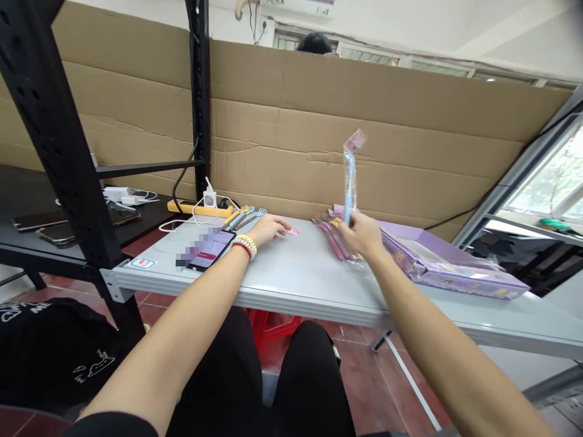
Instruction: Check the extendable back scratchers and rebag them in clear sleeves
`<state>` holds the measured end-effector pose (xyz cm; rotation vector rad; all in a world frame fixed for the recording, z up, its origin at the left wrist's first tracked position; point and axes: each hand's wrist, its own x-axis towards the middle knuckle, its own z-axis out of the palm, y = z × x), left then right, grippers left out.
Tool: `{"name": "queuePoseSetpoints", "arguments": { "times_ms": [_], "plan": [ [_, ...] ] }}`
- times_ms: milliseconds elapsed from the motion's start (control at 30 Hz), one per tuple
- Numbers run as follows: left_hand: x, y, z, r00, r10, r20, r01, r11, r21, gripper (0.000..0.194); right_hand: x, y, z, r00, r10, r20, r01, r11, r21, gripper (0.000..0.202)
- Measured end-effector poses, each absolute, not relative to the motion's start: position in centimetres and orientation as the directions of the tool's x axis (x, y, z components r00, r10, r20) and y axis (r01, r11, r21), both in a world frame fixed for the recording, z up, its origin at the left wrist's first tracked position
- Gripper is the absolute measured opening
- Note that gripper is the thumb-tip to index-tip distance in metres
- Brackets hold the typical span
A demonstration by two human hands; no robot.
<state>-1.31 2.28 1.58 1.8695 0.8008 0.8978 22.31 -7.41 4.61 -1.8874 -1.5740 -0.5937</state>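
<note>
My right hand [362,233] is closed around the lower end of a slim light-blue pen-like item [349,188] in a clear wrapper. It stands upright, with a pink printed tag [355,141] at the wrapper's top. Behind and below that hand lies a pile of similar wrapped items [334,240], mostly pink and purple. My left hand [269,229] rests on the table with its fingers stretched out. Its fingertips touch a small pink-and-white piece [292,231], partly covered. Close to the left wrist lie several small forks [248,215] with yellow and blue heads.
A phone [212,249] lies on the grey table [291,279] beside my left forearm. Behind it are a yellow power strip [200,209] and white cables. At the right sits an open purple box [450,267]. Cardboard [364,109] walls the back; a black shelf post [68,121] stands left.
</note>
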Motion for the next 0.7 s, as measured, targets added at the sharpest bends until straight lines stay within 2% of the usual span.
{"name": "queuePoseSetpoints", "arguments": {
  "times_ms": [67,133,233,300,400,567,633,700],
  "plan": [
    [-1.4,2.5,1.3,0.476,0.828,0.295,0.392,-0.500,0.772,0.025,24.4,-8.0,5.5,0.277,0.727,0.629,0.958,-0.255,-0.128,0.030],
    [-1.4,2.6,1.0,0.509,0.807,0.300,0.562,-0.575,0.594,0.028,26.3,-8.2,6.0,0.338,0.756,0.560,0.929,-0.365,-0.068,0.035],
    [-1.5,2.5,0.8,0.570,0.785,0.243,0.658,-0.613,0.438,0.034,28.3,-7.9,5.7,0.404,0.822,0.401,0.894,-0.448,0.018,0.041],
    [-1.5,2.5,0.7,0.576,0.787,0.223,0.673,-0.611,0.417,0.036,29.2,-7.5,5.0,0.446,0.852,0.274,0.879,-0.475,0.046,0.045],
    [-1.5,2.6,0.5,0.578,0.790,0.203,0.683,-0.605,0.411,0.038,29.7,-6.9,3.5,0.499,0.853,0.149,0.862,-0.506,0.010,0.059],
    [-1.4,2.4,0.6,0.588,0.787,0.187,0.681,-0.607,0.410,0.038,29.8,-6.8,1.7,0.537,0.811,0.232,0.842,-0.533,-0.084,0.082],
    [-1.4,2.4,0.7,0.585,0.789,0.187,0.684,-0.604,0.408,0.037,29.9,-6.9,1.7,0.553,0.792,0.257,0.830,-0.549,-0.096,0.083],
    [-1.4,2.4,0.7,0.577,0.795,0.187,0.689,-0.596,0.411,0.035,30.1,-7.0,2.2,0.540,0.778,0.321,0.838,-0.532,-0.119,0.075]
  ]
}}
